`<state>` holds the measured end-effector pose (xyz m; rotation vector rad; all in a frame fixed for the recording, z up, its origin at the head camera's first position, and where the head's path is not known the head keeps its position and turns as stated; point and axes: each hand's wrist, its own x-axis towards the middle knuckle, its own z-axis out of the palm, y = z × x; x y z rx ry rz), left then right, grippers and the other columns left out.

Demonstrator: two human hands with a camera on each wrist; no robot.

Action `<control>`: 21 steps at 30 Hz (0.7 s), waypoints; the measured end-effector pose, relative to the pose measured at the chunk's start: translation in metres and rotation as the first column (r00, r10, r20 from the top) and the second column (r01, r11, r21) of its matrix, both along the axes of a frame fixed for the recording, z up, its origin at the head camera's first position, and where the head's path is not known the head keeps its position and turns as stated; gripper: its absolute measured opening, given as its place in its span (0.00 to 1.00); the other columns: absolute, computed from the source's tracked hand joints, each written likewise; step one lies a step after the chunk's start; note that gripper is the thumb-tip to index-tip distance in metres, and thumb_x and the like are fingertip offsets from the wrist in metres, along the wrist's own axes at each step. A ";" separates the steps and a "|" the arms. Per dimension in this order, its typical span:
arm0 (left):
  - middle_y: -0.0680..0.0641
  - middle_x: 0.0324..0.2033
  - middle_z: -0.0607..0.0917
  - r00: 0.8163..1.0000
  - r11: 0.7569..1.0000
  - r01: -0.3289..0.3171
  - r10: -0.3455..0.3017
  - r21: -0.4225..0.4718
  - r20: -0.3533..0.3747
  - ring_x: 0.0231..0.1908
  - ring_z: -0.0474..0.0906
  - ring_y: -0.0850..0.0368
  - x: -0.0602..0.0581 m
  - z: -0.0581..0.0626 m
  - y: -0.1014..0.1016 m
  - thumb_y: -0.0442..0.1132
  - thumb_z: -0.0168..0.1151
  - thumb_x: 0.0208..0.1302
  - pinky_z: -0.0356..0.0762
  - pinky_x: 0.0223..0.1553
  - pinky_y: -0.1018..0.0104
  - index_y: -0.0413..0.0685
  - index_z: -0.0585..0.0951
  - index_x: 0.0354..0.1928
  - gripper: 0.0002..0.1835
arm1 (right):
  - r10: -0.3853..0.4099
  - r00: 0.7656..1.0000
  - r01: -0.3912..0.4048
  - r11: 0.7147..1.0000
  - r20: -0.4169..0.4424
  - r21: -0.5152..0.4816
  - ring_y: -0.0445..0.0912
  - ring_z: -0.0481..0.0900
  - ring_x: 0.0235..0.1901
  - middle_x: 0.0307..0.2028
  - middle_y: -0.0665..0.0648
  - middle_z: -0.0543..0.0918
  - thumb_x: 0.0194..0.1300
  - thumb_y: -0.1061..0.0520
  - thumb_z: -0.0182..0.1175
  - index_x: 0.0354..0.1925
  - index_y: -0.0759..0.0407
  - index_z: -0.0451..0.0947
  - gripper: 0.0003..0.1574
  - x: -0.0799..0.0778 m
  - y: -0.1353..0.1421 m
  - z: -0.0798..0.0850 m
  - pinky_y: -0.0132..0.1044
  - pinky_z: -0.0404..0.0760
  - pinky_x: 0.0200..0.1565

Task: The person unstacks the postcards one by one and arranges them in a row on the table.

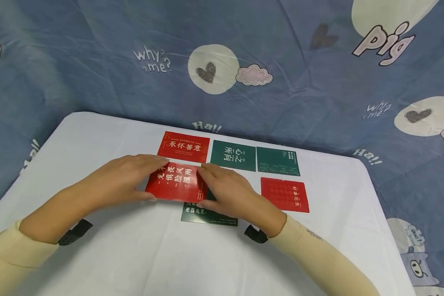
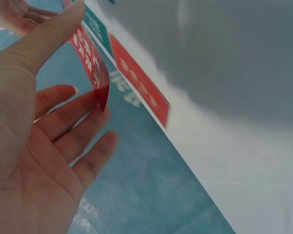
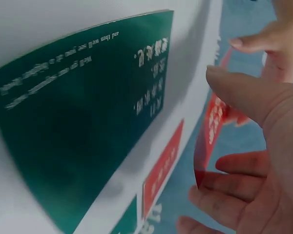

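Observation:
Between both hands is a red card [image 1: 177,183] with white Chinese characters, lifted off the white table. My left hand [image 1: 122,181] holds its left side with thumb and fingers at the edge. At the opposite side, my right hand [image 1: 231,191] grips the card the same way. The wrist views show the held card [image 2: 90,58] slightly bowed, its corners against the fingers. Partly hidden below the card and right hand lies a dark green card [image 1: 211,218] with white print. This green card [image 3: 83,112] fills much of the right wrist view.
Behind the hands, a red card [image 1: 185,146] and two green cards [image 1: 233,156] [image 1: 277,161] lie in a row near the table's far edge. Another red card [image 1: 284,195] lies right of the right hand. A blue printed cloth [image 1: 299,107] hangs behind the white table [image 1: 151,255].

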<state>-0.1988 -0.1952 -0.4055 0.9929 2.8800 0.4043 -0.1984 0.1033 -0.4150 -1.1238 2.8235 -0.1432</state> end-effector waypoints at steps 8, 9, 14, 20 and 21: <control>0.38 0.67 0.79 1.000 0.999 -0.020 0.020 -0.043 -0.014 0.64 0.76 0.37 -0.003 -0.006 -0.030 0.48 0.87 0.46 0.79 0.58 0.36 0.40 0.75 0.72 0.50 | 0.052 0.998 -0.051 0.998 -0.022 0.035 0.51 0.70 0.71 0.71 0.58 0.73 0.62 0.33 0.72 0.77 0.59 0.65 0.57 -0.012 -0.038 -0.009 0.46 0.76 0.67; 0.38 0.67 0.79 1.000 0.998 -0.023 0.023 -0.050 -0.013 0.64 0.76 0.37 -0.004 -0.007 -0.033 0.48 0.87 0.46 0.79 0.58 0.36 0.40 0.75 0.72 0.51 | 0.057 0.998 -0.056 0.998 -0.024 0.035 0.50 0.70 0.71 0.71 0.58 0.73 0.62 0.32 0.72 0.77 0.59 0.65 0.57 -0.012 -0.042 -0.011 0.46 0.77 0.66; 0.37 0.66 0.79 0.999 0.997 -0.036 0.035 -0.074 -0.011 0.63 0.77 0.36 -0.005 -0.011 -0.046 0.47 0.88 0.44 0.80 0.57 0.36 0.40 0.75 0.72 0.51 | 0.064 0.997 -0.063 0.997 -0.036 0.034 0.48 0.71 0.70 0.69 0.57 0.75 0.61 0.32 0.73 0.74 0.59 0.68 0.55 -0.014 -0.059 -0.020 0.46 0.79 0.64; 0.36 0.64 0.80 0.999 0.996 -0.042 0.040 -0.074 -0.023 0.61 0.79 0.35 -0.008 -0.017 -0.054 0.46 0.89 0.42 0.81 0.55 0.37 0.39 0.76 0.71 0.51 | 0.038 0.999 -0.037 0.998 -0.030 0.046 0.47 0.70 0.69 0.69 0.56 0.76 0.62 0.33 0.72 0.71 0.58 0.71 0.51 -0.016 -0.071 -0.031 0.46 0.79 0.63; 0.36 0.64 0.80 0.999 0.997 -0.042 0.040 -0.071 -0.020 0.61 0.79 0.35 -0.009 -0.018 -0.054 0.46 0.89 0.42 0.82 0.55 0.37 0.39 0.76 0.70 0.51 | 0.029 0.999 -0.028 0.999 -0.021 0.047 0.47 0.71 0.69 0.69 0.55 0.76 0.62 0.34 0.72 0.71 0.58 0.71 0.50 -0.016 -0.071 -0.032 0.47 0.79 0.63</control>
